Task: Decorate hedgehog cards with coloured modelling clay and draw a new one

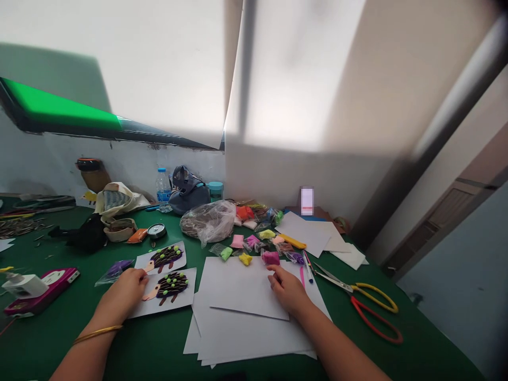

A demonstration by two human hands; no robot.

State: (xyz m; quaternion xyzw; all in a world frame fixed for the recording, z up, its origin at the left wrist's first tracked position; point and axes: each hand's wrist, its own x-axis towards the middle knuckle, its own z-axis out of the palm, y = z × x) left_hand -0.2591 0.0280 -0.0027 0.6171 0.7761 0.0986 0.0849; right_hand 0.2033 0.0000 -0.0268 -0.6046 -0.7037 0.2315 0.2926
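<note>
My left hand (129,291) is closed at the left edge of the nearer hedgehog card (186,296), its thumb side curled over the corner. That card bears a hedgehog in dark clay with green dots. A matching hedgehog card (180,259) lies just behind it. My right hand (289,290) rests on a stack of white paper (246,328), fingers loosely bent and apart, with nothing visible in them. Just beyond its fingertips lies a pack of magenta clay (271,257). Yellow clay (245,259) and green clay (226,253) lie along the paper's far edge.
Large scissors (353,290) with yellow and red handles lie open at the right, beside some pens (308,267). Behind are a clear plastic bag (210,219), a water bottle (163,190) and more paper (307,233). A magenta device (43,291) sits at the left.
</note>
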